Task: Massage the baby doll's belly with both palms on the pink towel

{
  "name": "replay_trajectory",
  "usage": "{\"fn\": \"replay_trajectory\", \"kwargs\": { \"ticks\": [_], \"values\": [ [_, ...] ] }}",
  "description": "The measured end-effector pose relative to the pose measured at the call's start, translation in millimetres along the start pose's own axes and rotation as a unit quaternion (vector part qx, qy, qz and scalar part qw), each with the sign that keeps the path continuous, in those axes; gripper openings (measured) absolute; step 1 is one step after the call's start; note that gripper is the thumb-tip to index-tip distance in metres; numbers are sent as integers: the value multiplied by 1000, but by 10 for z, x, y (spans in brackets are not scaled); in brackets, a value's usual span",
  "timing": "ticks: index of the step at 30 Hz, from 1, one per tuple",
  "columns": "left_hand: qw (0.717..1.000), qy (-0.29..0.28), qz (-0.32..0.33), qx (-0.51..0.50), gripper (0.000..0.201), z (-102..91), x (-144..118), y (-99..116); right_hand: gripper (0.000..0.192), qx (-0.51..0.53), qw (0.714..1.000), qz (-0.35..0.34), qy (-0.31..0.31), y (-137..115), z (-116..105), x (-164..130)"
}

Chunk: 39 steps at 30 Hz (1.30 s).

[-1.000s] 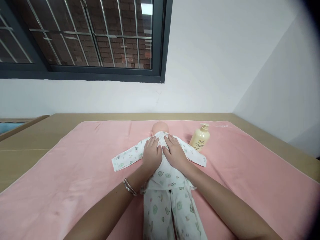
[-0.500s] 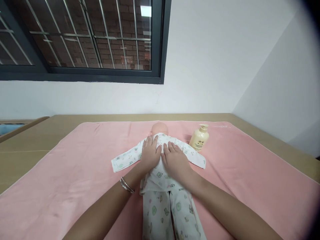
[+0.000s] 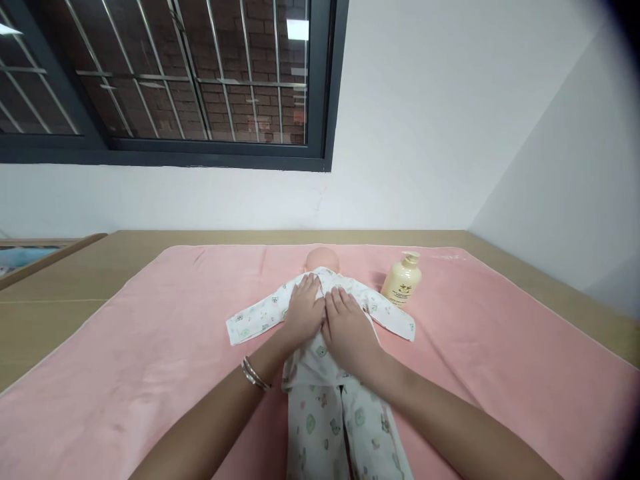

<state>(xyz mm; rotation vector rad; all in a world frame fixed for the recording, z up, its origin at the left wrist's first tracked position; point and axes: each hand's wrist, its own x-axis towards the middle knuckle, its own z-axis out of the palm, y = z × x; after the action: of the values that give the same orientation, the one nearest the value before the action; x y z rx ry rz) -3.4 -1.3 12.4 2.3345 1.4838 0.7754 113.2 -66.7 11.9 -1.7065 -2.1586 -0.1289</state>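
A baby doll (image 3: 323, 259) in white printed pyjamas (image 3: 327, 427) lies face down on a pink towel (image 3: 150, 347), head towards the wall. My left hand (image 3: 303, 310) rests flat on the left side of the doll's back, fingers together, with bracelets on the wrist. My right hand (image 3: 347, 327) lies flat beside it on the right side of the back, touching the left hand. Neither hand grips anything. The doll's sleeves spread out to both sides.
A cream pump bottle (image 3: 401, 281) stands on the towel just right of the doll's shoulder. The towel covers a tan table (image 3: 60, 280) set against a white wall, with a barred window above at the left.
Both hands have slid a little down the doll's back towards me and come closer together. The bottle and the doll have stayed in place.
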Motion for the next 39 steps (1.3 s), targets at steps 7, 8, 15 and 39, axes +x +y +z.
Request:
{"fn": "replay_trajectory", "kwargs": {
  "ticks": [7, 8, 15, 39],
  "values": [
    [998, 53, 15, -29, 50, 146, -2, -107, 50, 56, 998, 9, 10, 135, -19, 130],
    [998, 61, 13, -10, 50, 163, -46, -60, 50, 73, 997, 19, 12, 222, -2, 196],
    [995, 77, 24, 51, 45, 148, -169, 98, 55, 126, 990, 65, 12, 545, 156, 388],
    [995, 97, 16, -35, 48, 211, -72, -82, 51, 118, 991, 2, 61, 344, 148, 192]
  ]
}}
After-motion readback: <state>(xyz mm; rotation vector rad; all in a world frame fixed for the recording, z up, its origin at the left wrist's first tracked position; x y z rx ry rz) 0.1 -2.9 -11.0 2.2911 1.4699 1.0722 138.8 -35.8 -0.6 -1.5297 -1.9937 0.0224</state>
